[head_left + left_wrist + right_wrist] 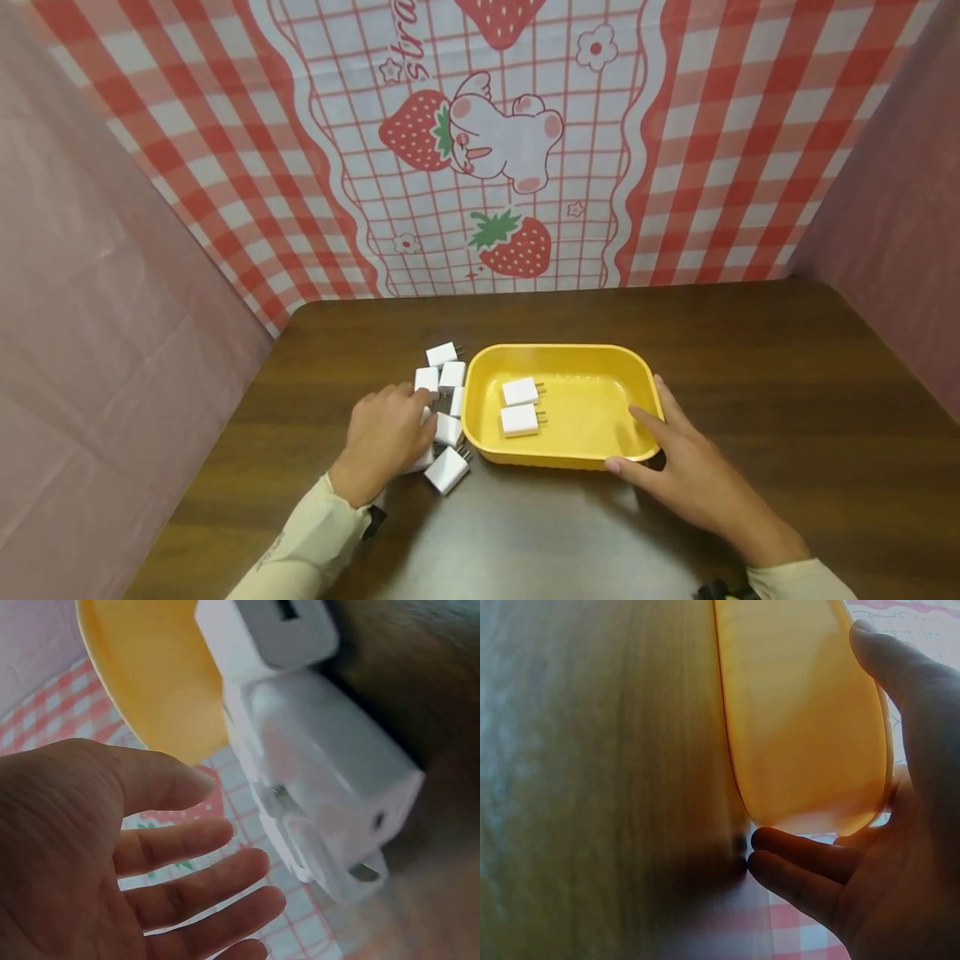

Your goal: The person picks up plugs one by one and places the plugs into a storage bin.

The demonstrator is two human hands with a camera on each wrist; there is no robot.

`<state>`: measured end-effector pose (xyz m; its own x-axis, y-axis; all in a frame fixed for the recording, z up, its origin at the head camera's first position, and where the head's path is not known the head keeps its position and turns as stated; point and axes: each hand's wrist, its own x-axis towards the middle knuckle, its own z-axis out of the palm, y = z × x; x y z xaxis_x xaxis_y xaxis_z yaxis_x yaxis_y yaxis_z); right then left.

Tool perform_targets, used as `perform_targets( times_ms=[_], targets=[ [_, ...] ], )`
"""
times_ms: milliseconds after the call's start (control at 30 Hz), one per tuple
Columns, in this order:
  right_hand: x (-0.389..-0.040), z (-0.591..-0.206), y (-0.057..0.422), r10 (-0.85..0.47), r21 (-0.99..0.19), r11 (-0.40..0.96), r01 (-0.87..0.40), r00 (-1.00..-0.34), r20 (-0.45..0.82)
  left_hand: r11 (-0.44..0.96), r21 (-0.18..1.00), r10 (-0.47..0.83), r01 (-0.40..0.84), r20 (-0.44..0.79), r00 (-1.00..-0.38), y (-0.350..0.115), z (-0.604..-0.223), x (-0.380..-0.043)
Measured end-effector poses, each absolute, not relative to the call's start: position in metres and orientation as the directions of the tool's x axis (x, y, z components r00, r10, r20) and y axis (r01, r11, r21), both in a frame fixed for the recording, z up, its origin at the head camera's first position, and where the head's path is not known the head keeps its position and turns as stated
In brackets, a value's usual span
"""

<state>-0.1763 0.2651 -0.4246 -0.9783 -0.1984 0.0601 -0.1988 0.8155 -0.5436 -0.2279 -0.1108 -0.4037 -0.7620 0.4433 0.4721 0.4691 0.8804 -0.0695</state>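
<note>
The left hand (pixel 386 429), fingers spread, is over plugs (pixel 447 472) at the bin's (pixel 585 417) 9 o'clock; the right hand's (pixel 693 471) fingers grip its 4 o'clock end. Two plugs (pixel 520 420) lie inside.

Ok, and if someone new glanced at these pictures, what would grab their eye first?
Probably the bright yellow tub on the dark table, with two white plug adapters in its left half. Next, the red-and-white checked strawberry cloth behind it, its cartoon turned sideways. Then the cluster of more adapters left of the tub, under the left hand.
</note>
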Motion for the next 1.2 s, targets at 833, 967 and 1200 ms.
perform_targets(
  times_ms=[833, 967, 1200],
  targets=[
    [-0.176, -0.421, 0.268, -0.195, -0.544, 0.816, -0.197, -0.979, 0.062, 0.945, -0.002, 0.304, 0.328, 0.378, -0.874, -0.125, -0.417, -0.232],
    [-0.176, -0.422, 0.266, -0.203, -0.54, 0.816, -0.207, -0.977, 0.069, 0.951, 0.02, 0.284, 0.307, 0.327, -0.901, -0.126, -0.415, -0.231],
    [-0.176, -0.425, 0.266, -0.204, -0.541, 0.814, -0.212, -0.976, 0.075, 0.959, 0.009, 0.268, 0.284, 0.303, -0.914, -0.126, -0.414, -0.232]
  ],
)
